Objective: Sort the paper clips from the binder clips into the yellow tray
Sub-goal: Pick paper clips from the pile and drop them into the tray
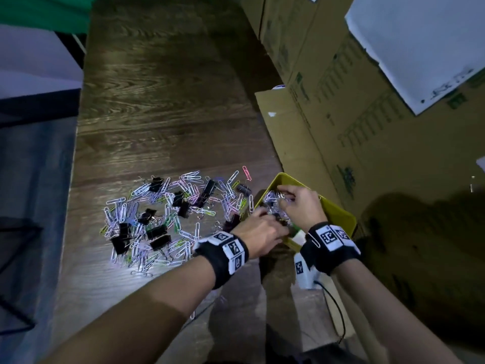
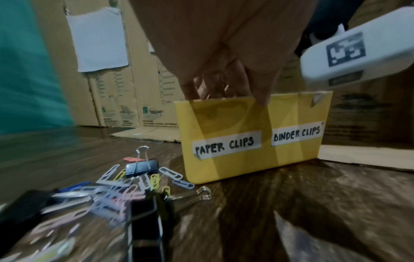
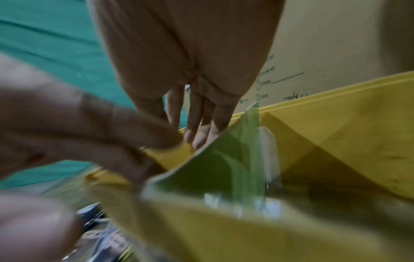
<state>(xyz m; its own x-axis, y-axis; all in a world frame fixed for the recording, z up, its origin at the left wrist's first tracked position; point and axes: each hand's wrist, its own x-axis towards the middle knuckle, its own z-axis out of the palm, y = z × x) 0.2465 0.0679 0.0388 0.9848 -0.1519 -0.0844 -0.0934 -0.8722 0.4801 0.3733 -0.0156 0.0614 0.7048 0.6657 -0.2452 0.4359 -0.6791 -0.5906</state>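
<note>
A yellow tray (image 1: 338, 209) stands at the table's right; in the left wrist view its front wall (image 2: 246, 163) carries the labels "PAPER CLIPS" and "BINDER CLIPS". Both hands reach into the paper-clip side, where a heap of paper clips (image 1: 271, 202) lies. My left hand (image 1: 262, 229) hangs over the near rim, fingers fairly straight and thumb apart. My right hand (image 1: 299, 203) points straight fingers (image 3: 197, 120) down beside the green divider (image 3: 219, 159), touching the heap. Left of the tray, coloured paper clips (image 1: 168, 214) and black binder clips (image 1: 157, 231) lie mixed.
Tall cardboard boxes (image 1: 341, 114) rise right behind and beside the tray, one with a white sheet (image 1: 420, 48) taped on. A flat cardboard piece (image 2: 147, 134) lies on the wooden table (image 1: 162, 114). A thin cable (image 1: 337, 308) trails from my right wrist.
</note>
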